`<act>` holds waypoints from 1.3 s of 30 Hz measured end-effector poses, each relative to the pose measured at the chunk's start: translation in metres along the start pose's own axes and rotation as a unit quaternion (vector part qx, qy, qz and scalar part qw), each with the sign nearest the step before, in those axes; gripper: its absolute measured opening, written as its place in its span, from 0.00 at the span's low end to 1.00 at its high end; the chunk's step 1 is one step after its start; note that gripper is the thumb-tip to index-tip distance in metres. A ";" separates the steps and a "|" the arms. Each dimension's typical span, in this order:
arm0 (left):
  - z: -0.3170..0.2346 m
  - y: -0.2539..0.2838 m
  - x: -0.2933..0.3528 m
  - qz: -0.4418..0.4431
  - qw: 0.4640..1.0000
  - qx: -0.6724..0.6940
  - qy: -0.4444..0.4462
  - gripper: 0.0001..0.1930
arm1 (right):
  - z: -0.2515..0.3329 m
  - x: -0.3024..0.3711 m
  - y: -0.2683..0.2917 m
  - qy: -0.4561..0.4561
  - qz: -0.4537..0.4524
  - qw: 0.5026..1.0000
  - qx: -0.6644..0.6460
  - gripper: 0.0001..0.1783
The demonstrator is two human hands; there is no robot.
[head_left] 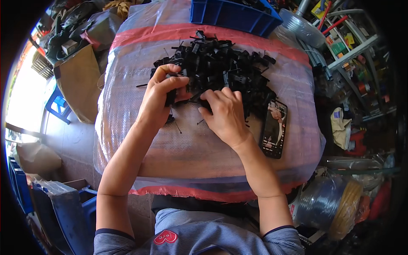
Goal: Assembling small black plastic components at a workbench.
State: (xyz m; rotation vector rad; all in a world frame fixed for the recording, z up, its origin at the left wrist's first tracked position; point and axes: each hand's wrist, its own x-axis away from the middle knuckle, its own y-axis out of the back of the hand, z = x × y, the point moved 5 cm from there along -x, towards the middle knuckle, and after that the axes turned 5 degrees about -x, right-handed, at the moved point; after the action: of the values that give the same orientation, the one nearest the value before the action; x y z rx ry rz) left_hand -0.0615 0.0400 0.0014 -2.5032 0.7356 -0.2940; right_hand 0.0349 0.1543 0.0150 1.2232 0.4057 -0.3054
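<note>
A heap of small black plastic parts (pixel 212 59), some with thin stems poking out, lies on a woven plastic sheet (pixel 191 155). At the heap's near left edge, my left hand (pixel 163 91) is curled round a black plastic part (pixel 171 97), its thumb and index finger bent over it. My right hand (pixel 223 110) rests at the heap's near edge, palm down with fingers bent into the black parts. Its fingertips are partly hidden, and what they grip cannot be made out. A loose piece with a thin stem (pixel 177 125) lies below my left hand.
A phone (pixel 274 127) with a lit screen lies right of the heap. Behind it stands a blue plastic crate (pixel 233 17). A clear coil (pixel 302 27) and metal racking (pixel 352 53) are at the right, with a wrapped spool (pixel 325 204) below. Blue stools (pixel 59 104) stand left.
</note>
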 end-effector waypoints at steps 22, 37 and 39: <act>-0.001 -0.023 0.015 0.063 0.955 -0.288 -0.030 0.10 | -0.026 -0.001 0.031 -0.068 -0.121 0.874 -0.466 0.07; -0.025 -0.049 0.039 0.095 0.806 -0.467 -0.351 0.09 | -0.030 0.009 -0.014 -0.211 0.054 0.535 -0.816 0.06; -0.025 -0.040 0.030 0.109 0.832 -0.460 -0.290 0.09 | -0.024 0.008 -0.012 -0.229 0.049 0.539 -0.809 0.08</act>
State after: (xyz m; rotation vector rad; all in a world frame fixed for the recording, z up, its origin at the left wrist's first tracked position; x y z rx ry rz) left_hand -0.0269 0.0419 0.0451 -3.0222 1.0276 1.1255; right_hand 0.0331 0.1736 -0.0056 -0.7271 0.0148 -0.0314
